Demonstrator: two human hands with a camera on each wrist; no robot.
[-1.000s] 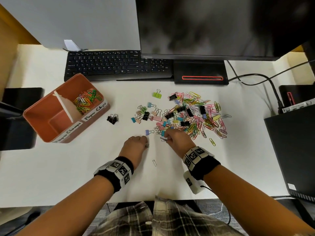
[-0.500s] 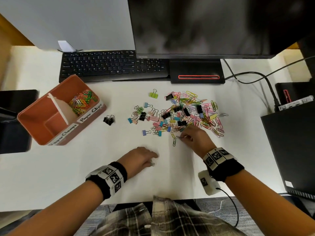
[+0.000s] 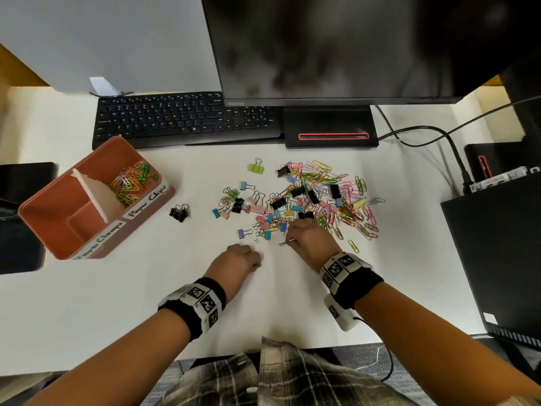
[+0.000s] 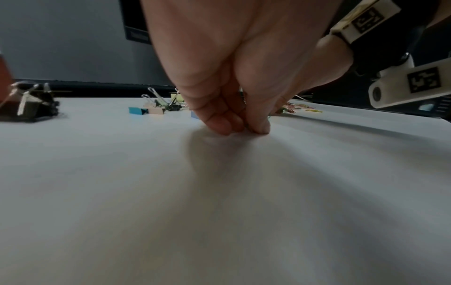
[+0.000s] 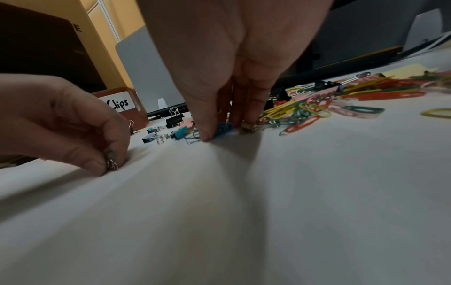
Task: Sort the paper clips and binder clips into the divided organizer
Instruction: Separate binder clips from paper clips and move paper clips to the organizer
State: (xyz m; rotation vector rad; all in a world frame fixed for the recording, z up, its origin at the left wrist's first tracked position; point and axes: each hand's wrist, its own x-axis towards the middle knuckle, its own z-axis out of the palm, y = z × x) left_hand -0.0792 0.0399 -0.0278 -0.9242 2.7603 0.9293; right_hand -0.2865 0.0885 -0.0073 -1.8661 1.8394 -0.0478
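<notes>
The orange divided organizer stands at the left. Its far compartment, labelled for paper clips, holds coloured paper clips; the near one looks bare. A mixed pile of paper clips and binder clips lies mid-desk. My left hand rests fingertips-down on the desk and pinches small silver paper clips. At the pile's near edge my right hand pinches a thin paper clip. In the right wrist view its thumb presses beside a blue paper clip.
A lone black binder clip lies between organizer and pile. A keyboard and a monitor base line the back. Cables and a black computer case are at the right. White desk stretches in front of me.
My right hand went out to the right along the pile's near edge and has come back left. My left hand drew back toward me, holding its clips.
</notes>
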